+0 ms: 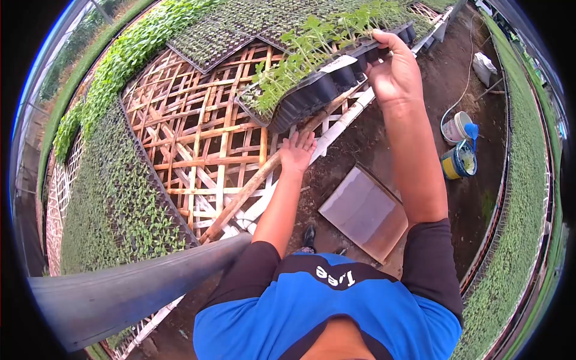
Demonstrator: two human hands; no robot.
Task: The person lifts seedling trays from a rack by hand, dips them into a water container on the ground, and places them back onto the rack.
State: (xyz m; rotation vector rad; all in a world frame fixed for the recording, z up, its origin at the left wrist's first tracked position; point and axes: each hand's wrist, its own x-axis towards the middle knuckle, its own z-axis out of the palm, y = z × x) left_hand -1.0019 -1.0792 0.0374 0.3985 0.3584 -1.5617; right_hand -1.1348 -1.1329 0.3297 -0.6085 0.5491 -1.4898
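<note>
A black seedling tray (pixel 321 90) full of leafy green seedlings is tipped up along its near side, so its dark cells show. A white label (pixel 339 64) sticks to its rim. My right hand (pixel 393 75) grips the tray's right part, thumb on the rim and fingers curled at the cells. Below the tray's left end, my left hand (pixel 297 152) lies palm up with fingers spread, holding nothing. That hand is close to the wooden pole (pixel 264 183) at the edge of the bamboo lattice bench (pixel 207 129).
More seedling trays (pixel 210 45) cover the far bench, and others (pixel 120 186) stand at left. A grey post (pixel 141 285) crosses near my left arm. On the ground are a flat board (pixel 365 210), a bucket with a blue scoop (pixel 459 161) and a white bucket (pixel 457 127).
</note>
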